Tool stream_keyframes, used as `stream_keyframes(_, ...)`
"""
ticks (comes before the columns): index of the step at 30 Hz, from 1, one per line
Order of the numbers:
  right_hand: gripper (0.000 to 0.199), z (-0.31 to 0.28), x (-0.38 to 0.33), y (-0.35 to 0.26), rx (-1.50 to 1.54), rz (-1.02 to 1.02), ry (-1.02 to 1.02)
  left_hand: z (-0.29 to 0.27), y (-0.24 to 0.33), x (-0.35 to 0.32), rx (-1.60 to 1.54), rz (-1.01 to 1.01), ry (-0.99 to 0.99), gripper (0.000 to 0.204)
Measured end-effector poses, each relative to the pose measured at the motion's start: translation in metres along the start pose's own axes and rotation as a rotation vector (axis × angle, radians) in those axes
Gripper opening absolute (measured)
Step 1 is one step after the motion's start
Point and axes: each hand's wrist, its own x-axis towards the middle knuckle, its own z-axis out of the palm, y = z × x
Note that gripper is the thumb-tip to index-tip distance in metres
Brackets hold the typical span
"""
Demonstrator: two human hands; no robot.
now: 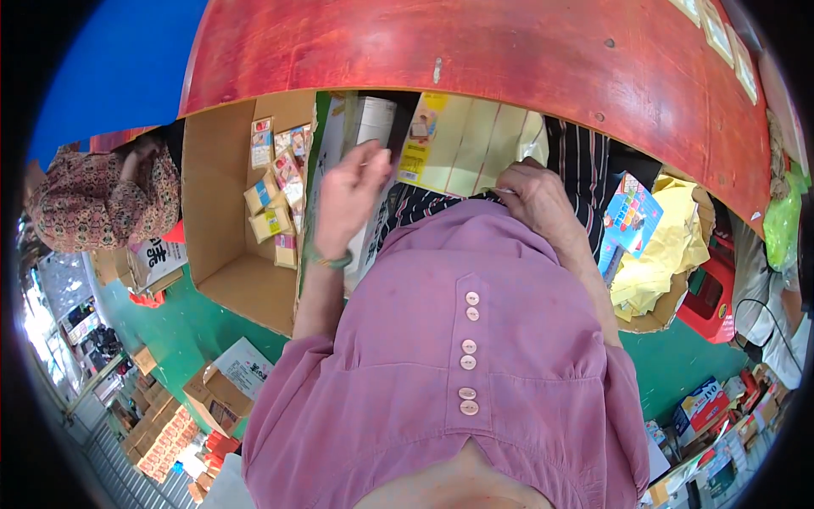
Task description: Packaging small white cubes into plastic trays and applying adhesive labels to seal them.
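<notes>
On my lap, partly under the table edge, lies a pale yellow printed sheet (475, 144) with thin lines and a brighter yellow picture strip. My right hand (538, 195) is curled at its lower right corner, fingertips closed on what looks like its edge. Raised to the left of the sheet, my left hand (352, 188) is smeared by motion, its fingers loosely bent; nothing shows clearly in them. Beside that arm stands an open cardboard box (222, 204) with several small packs (270, 191) lying in it.
A red wooden table (509, 47) spans the front. To the right, yellow papers (666, 254) fill a carton beside a blue printed card (629, 216) and a red plastic stool (712, 297). A person in a patterned top (110, 199) sits at left. Cartons (216, 394) stand on the green floor.
</notes>
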Motion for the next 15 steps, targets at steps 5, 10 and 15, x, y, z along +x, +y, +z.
stream_keyframes(5,0.011,0.000,-0.009,0.006,0.031,0.065,0.007,0.035,-0.068,0.017,0.579,0.216,0.212,0.047)
stream_keyframes(10,0.010,-0.001,-0.010,0.004,0.081,0.113,0.005,0.034,-0.073,0.022,-0.201,-0.334,-0.040,0.042)
stream_keyframes(15,0.011,0.000,-0.013,0.006,0.108,0.203,0.076,0.032,-0.060,0.012,-0.677,-0.399,-0.307,0.022)
